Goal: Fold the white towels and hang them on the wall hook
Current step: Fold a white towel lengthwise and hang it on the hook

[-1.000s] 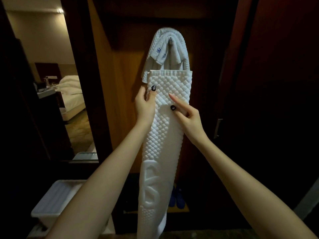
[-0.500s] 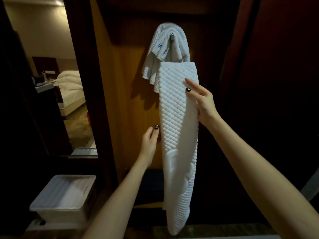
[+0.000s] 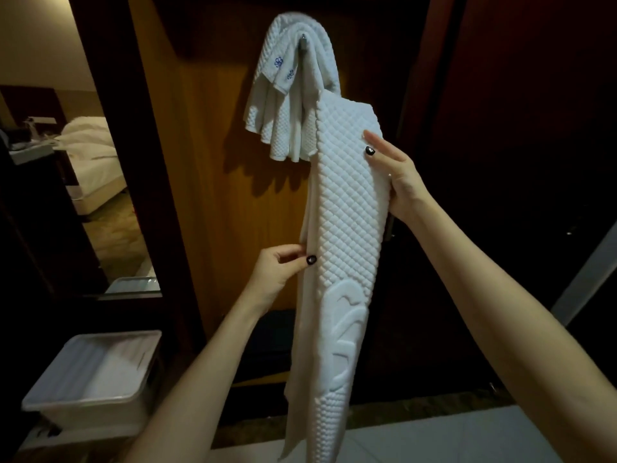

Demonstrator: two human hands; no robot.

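A long white quilted towel (image 3: 347, 228), folded into a narrow strip, hangs in front of the wooden wall panel. My right hand (image 3: 397, 175) grips its right edge near the top, thumb across the front. My left hand (image 3: 280, 272) pinches its left edge about halfway down. Above and to the left, smaller white towels with blue logos (image 3: 287, 95) are draped over the metal wall hook (image 3: 303, 41). The held towel's top reaches just below these hung towels.
A white plastic bin (image 3: 93, 372) stands on the floor at lower left. A doorway on the left opens onto a room with a bed (image 3: 90, 152). Dark wooden panels fill the right side; pale floor tiles (image 3: 434, 436) lie below.
My left hand dropped from the towel's top to its left edge midway down. My right hand shifted to the upper right edge. The towel now hangs narrower, tilted slightly.
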